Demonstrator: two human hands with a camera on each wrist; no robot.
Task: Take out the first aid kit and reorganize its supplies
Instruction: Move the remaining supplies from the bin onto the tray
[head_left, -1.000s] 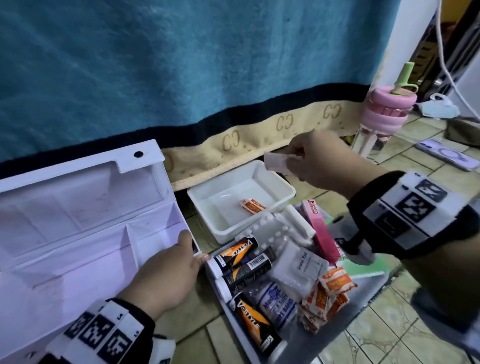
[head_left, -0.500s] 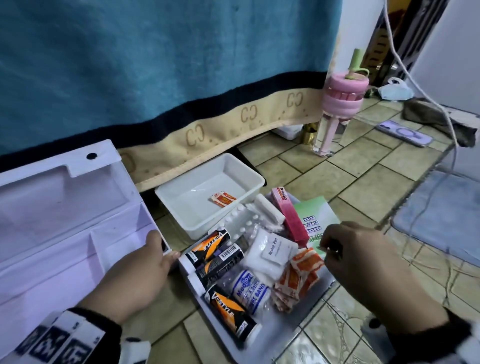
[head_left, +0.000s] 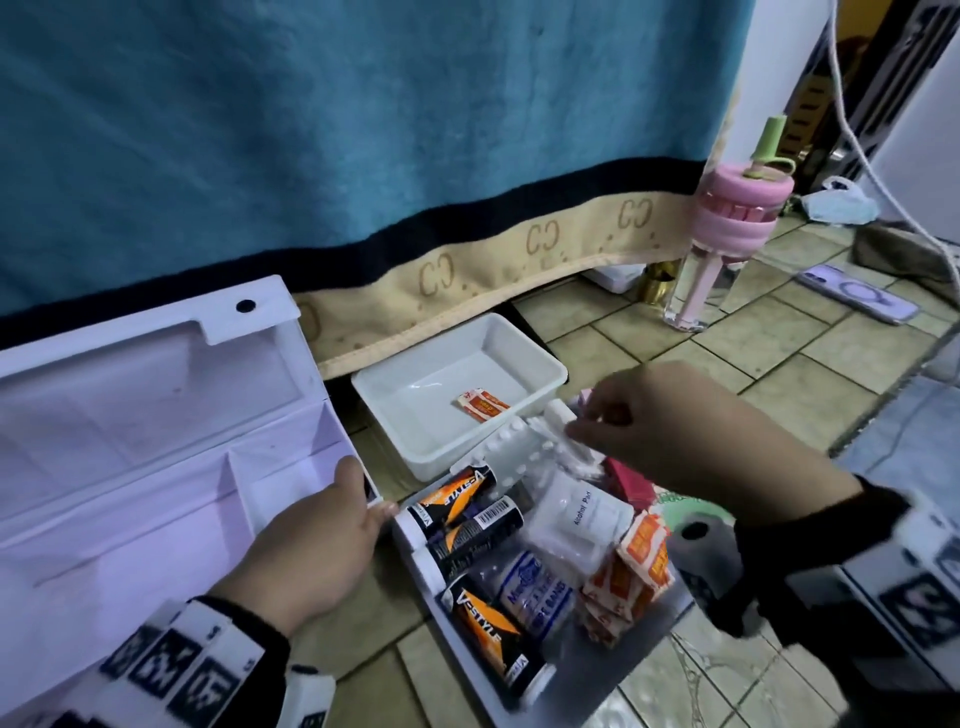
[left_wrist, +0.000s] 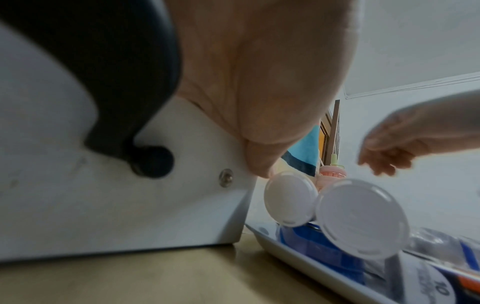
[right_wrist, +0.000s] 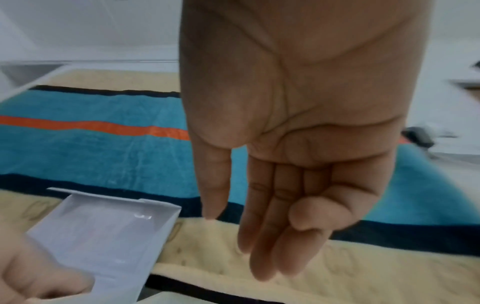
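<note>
The white first aid kit box (head_left: 156, 415) lies open and bare on the left of the tiled floor. My left hand (head_left: 332, 519) grips its right wall (left_wrist: 130, 205), thumb (left_wrist: 262, 156) on the outside. Beside it a flat tray (head_left: 623, 660) carries orange-black tubes (head_left: 457, 493), alcohol pads (head_left: 576, 514), a gauze bandage pack (head_left: 535, 592), orange plaster packets (head_left: 634, 566), a blister pack (head_left: 514, 447) and a pink box (head_left: 628, 480). My right hand (head_left: 587, 431) hovers just above the blister pack, fingers loose and holding nothing (right_wrist: 246, 236).
A deeper white tray (head_left: 540, 374) behind the supplies holds one plaster packet (head_left: 480, 406). A teal blanket (head_left: 363, 130) hangs along the back. A pink water bottle (head_left: 727, 234), a phone (head_left: 857, 299) and a white cable (head_left: 857, 130) are at the right.
A second ago my right hand held a small white packet above the deep tray. It dropped to the tray's right edge, then moved up-left over the blister pack, empty. My left hand stayed put.
</note>
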